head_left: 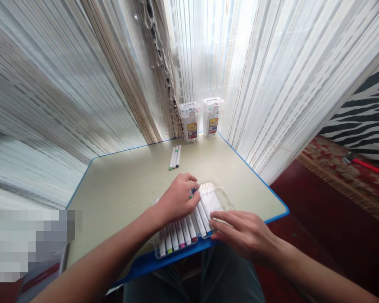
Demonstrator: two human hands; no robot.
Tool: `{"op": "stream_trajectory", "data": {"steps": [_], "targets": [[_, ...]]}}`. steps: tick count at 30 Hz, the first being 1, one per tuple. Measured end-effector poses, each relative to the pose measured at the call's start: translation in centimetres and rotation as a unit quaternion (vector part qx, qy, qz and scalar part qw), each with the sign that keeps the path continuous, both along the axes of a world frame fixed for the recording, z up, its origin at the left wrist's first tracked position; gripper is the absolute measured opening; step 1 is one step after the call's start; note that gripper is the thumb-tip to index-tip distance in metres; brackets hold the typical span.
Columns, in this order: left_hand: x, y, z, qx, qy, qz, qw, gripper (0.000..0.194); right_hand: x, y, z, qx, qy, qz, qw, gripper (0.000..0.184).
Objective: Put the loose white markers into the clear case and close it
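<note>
An open clear plastic marker case (222,198) lies at the near edge of the table. Its left half holds a row of white markers (175,235) with coloured ends, and a couple more white markers (202,219) lie in the right half. My left hand (181,195) is over the upper ends of the markers, thumb and forefinger apart with marker ends showing between them. My right hand (243,229) grips the lower right side of the case, fingertips beside the blue-ended marker. Part of the row is hidden under my left hand and wrist.
Three loose markers (175,158) lie farther back on the pale, blue-edged table (120,181). Two clear boxes, one left (192,124) and one right (212,120), stand at the far corner against string curtains (208,50). A red-handled tool (368,165) lies at the right.
</note>
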State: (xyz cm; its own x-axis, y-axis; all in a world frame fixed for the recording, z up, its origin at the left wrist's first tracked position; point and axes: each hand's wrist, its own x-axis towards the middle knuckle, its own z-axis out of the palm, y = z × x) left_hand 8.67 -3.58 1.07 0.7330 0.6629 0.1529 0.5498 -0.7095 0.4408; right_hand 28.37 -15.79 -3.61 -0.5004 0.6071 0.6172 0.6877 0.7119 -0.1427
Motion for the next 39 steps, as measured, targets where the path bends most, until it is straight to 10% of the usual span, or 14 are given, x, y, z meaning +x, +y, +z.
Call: {"op": "stream_trajectory", "data": {"steps": [15,23,30,39], "targets": [[-3.0,1.8,7.4,0.068,-0.038,0.084,0.993,0.033,1.8,-0.3,3.8,0.035,0.029,-0.026,0.999,0.024],[-5.5,3.2,3.9,0.008,0.024,0.182,0.983,0.034,2.2,3.8,6.6,0.011,0.021,-0.056,0.998,0.018],[-5.5,6.4,1.5,-0.008,0.075,0.255,0.964,0.047,0.2,15.6,10.1,-0.157,0.091,-0.116,0.976,0.036],[-3.3,8.1,-1.1,0.040,0.113,0.215,0.969,0.048,-1.3,24.0,4.8,-0.202,0.204,-0.127,0.949,0.044]]}}
